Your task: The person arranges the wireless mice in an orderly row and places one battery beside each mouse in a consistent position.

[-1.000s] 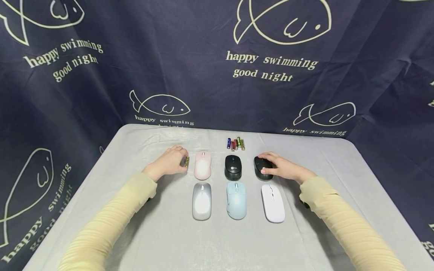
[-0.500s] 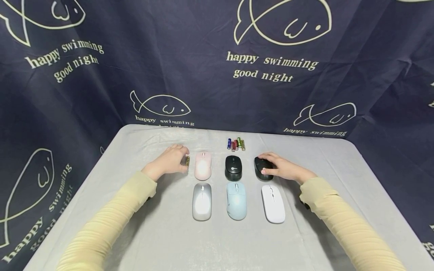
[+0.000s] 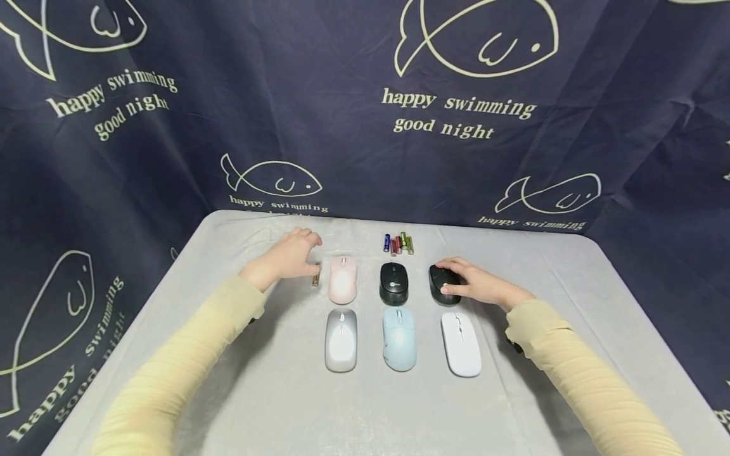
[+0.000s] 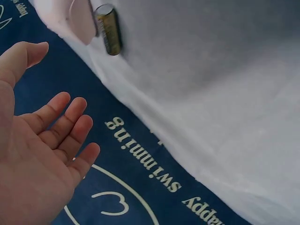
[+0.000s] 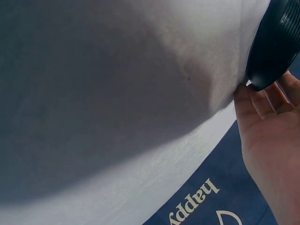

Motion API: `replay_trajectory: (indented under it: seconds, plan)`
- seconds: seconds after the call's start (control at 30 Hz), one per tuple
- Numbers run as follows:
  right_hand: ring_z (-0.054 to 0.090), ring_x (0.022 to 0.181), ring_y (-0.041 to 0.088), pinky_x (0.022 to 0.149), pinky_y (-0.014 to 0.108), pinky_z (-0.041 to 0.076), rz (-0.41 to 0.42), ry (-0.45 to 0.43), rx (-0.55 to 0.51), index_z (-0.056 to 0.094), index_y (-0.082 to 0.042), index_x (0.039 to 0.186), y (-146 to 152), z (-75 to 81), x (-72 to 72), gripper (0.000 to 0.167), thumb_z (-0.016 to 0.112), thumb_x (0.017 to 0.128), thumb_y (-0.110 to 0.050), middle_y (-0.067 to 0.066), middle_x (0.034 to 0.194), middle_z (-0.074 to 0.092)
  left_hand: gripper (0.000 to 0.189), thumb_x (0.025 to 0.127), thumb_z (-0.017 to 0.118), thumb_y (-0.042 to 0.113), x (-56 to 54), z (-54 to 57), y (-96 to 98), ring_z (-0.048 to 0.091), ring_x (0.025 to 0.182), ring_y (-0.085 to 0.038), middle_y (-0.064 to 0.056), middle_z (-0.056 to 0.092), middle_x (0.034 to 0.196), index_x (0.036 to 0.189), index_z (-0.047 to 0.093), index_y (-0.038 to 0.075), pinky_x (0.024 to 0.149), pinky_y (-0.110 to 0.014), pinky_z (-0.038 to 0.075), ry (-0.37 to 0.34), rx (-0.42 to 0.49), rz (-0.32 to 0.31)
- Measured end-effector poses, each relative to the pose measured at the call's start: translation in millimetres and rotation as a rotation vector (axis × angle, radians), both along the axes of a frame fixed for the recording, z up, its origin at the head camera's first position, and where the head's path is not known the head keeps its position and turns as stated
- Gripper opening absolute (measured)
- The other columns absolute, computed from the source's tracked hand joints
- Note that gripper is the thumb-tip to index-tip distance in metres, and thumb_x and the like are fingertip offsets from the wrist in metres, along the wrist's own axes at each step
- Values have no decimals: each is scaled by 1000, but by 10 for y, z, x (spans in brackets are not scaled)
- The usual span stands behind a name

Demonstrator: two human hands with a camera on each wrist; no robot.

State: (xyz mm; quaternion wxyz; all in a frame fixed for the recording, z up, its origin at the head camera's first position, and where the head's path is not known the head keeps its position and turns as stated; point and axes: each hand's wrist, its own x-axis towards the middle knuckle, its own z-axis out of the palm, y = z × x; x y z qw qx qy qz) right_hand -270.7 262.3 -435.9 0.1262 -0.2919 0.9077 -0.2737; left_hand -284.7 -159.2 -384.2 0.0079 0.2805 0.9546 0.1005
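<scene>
My left hand (image 3: 287, 254) is left of the pink computer mouse (image 3: 343, 282), thumb and fingers spread apart and holding nothing. A gold and black battery (image 3: 316, 279) lies on the cloth between that hand and the pink mouse; in the left wrist view the battery (image 4: 109, 30) sits beside the mouse's edge, away from the fingers (image 4: 75, 126). On the right, my right hand (image 3: 481, 283) grips a black mouse (image 3: 440, 278), thumb at its near side and fingers over its far end. The right wrist view has the fingers (image 5: 262, 103) against the black mouse's side.
A second black mouse (image 3: 393, 284) stands between the pink one and the gripped one. Nearer lie a silver mouse (image 3: 341, 342), a light blue mouse (image 3: 399, 342) and a white mouse (image 3: 461, 345). Several coloured batteries (image 3: 398, 244) lie at the back of the grey-covered table (image 3: 365, 411).
My left hand has let go of the gold and black battery, spread its fingers and moved slightly up and away. The right hand stays on the black mouse.
</scene>
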Motion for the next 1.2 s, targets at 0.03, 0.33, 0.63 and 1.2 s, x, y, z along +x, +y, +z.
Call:
replay_trajectory:
  seconds: [0.03, 0.33, 0.63, 1.2]
  plan:
    - [34, 132, 40, 107, 57, 26, -1, -2, -2, 41, -1, 139, 1, -1, 0, 63, 63, 89, -32, 21, 142, 37, 52, 75, 71, 29, -11, 24, 14, 47, 112, -32, -15, 58, 116, 116, 57, -1, 99, -48, 36, 2, -4, 1]
    - [34, 132, 40, 107, 57, 26, -1, -2, -3, 41, -1, 139, 5, 2, -6, 62, 64, 89, -31, 21, 142, 37, 54, 76, 70, 32, -175, 208, 188, 46, 108, -30, -13, 57, 116, 119, 56, 1, 98, -45, 36, 43, -31, -5]
    - [34, 132, 40, 107, 57, 26, 3, 0, -1, 41, 0, 139, 1, 9, -7, 62, 63, 89, -31, 21, 142, 38, 55, 78, 68, 34, -305, 340, 371, 46, 111, -29, -13, 56, 122, 122, 56, 3, 99, -46, 36, 30, -58, 18]
    - [34, 132, 39, 107, 56, 26, 4, -2, -5, 42, -1, 139, 12, -20, -21, 62, 64, 89, -32, 20, 142, 38, 54, 79, 69, 38, -611, 314, 785, 44, 111, -28, -11, 54, 121, 121, 56, 7, 96, -42, 36, 8, -156, 43]
